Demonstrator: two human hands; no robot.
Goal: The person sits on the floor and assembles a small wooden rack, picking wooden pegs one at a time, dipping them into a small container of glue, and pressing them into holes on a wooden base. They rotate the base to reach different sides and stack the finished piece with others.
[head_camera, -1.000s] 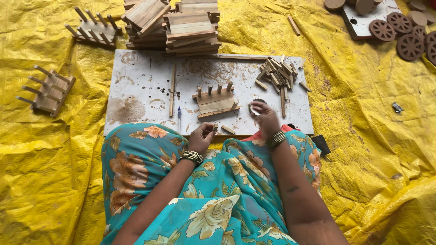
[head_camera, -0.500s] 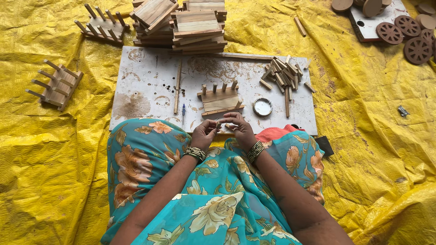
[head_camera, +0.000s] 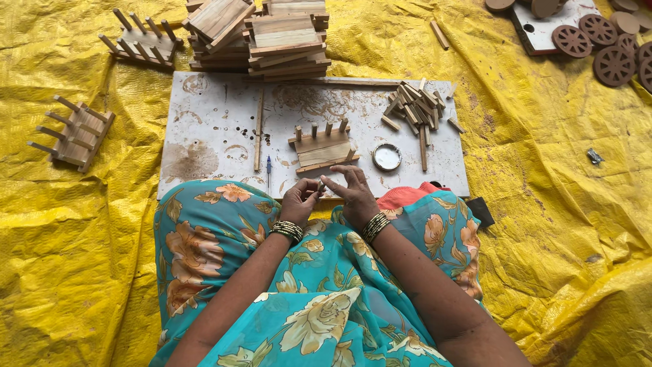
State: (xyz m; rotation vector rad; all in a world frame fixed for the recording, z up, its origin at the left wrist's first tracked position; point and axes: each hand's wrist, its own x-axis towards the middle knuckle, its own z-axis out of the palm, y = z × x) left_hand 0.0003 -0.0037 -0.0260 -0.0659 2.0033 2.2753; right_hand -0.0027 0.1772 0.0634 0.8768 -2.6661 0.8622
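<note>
- Small pale wooden piece (head_camera: 320, 185) pinched between the two hands, just off the near edge of the white board (head_camera: 204, 122), over the lap. Mostly hidden by fingertips; shape not clear.
- Left hand (head_camera: 299, 202): grip nearly closed, thumb and forefinger nipped on the piece, other fingers curled in. Bangles at the wrist.
- Right hand (head_camera: 353, 194): grip loosely closed, forefinger and thumb stretched toward the left hand and meeting the same piece at its right end; remaining fingers bent, relaxed. Bangles at this wrist too.
- Pegged wooden frame (head_camera: 323, 145) lies flat on the board, directly beyond the hands, pegs upright along its far edge. Near the hands, not touched.
- Round metal lid (head_camera: 387, 156) on the board, just right of the frame.
- Loose heap of short wooden sticks (head_camera: 418, 109) on the board's far right part.
- Long thin stick (head_camera: 258, 129) lying lengthways on the board, left of the frame; a small blue tool (head_camera: 269, 165) at its near end.
- Stack of wooden slats (head_camera: 261, 34) beyond the board's far edge.
- Two more pegged frames (head_camera: 75, 132) on the yellow tarpaulin (head_camera: 68, 272), left of the board.
- Wooden wheels (head_camera: 598, 41) well beyond the board's far right corner.
</note>
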